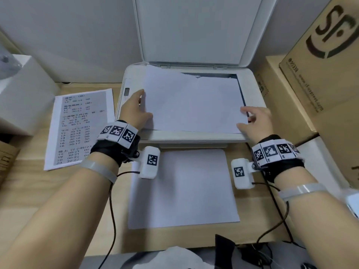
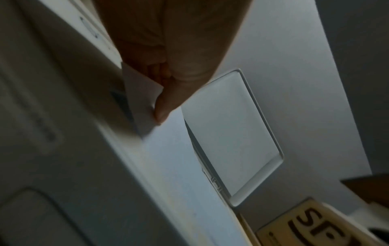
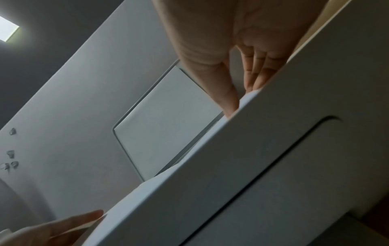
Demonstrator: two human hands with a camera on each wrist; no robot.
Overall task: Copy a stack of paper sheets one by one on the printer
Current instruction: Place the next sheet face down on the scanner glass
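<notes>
We wear a black strap round each wrist, each ringed with a band of white blocks [image 1: 118, 133] printed with black square codes. From each strap juts a small white camera pod [image 1: 149, 163] bearing one such code, and a thin black cable [image 1: 112, 206] trails from it. A pale translucent band [image 1: 101, 169] circles each bare forearm.

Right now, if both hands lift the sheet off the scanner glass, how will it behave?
The sheet probably flops: its far edge is already wavy. Likely very light; the left hand merely pinches one edge. It may slide easily across the smooth scanner glass.
</notes>
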